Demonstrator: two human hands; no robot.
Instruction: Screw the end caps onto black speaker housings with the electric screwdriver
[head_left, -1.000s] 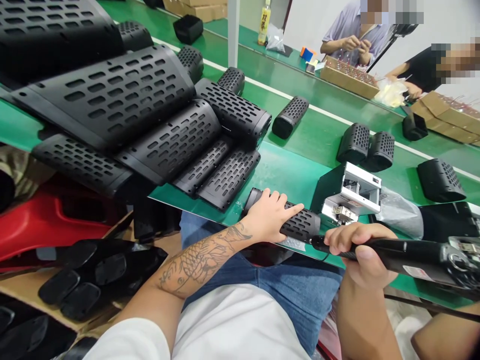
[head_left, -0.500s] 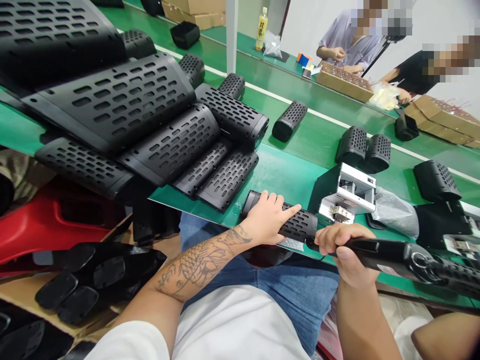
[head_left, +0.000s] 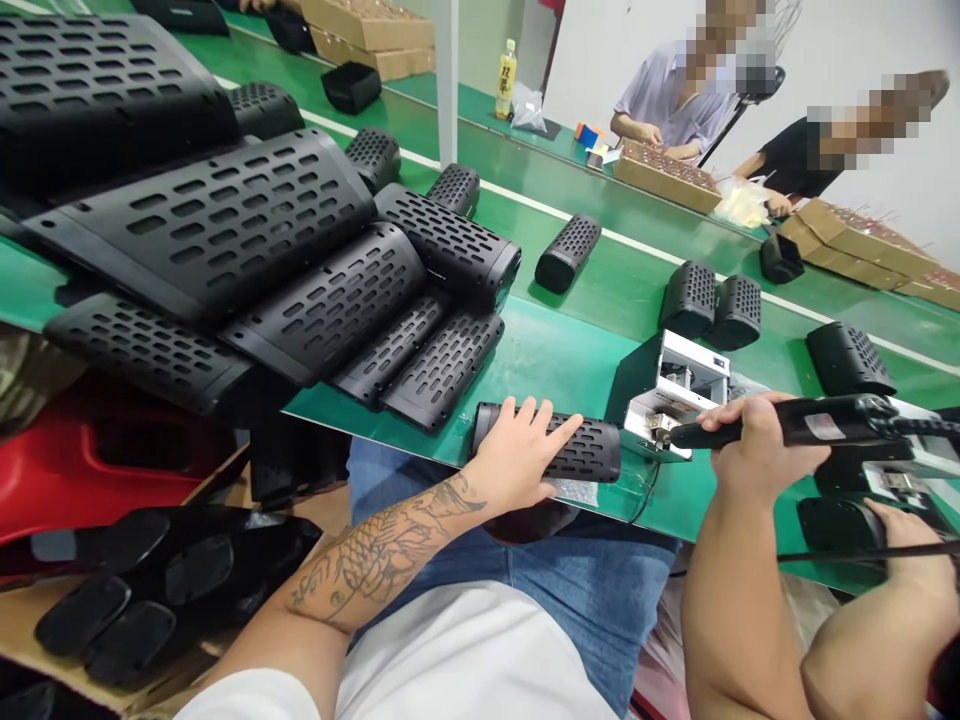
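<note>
Head view: nearest, the left hand (head_left: 517,450) lies open, with fingers spread on a black perforated cylinder casing (head_left: 585,450) at the front edge of the green worktop (head_left: 555,360). The right hand (head_left: 765,445) is closed around a black corded handheld tool (head_left: 806,424), tip just beside a white metal fixture (head_left: 679,395). With light pressure, the casing could roll off the edge; a slip could knock the tip against the fixture. Farther, larger perforated casings (head_left: 225,225) lie piled.

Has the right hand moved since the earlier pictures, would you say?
Yes, the right hand has shifted up and rightward relative to the metal fixture, away from the perforated black cylinder.
</note>
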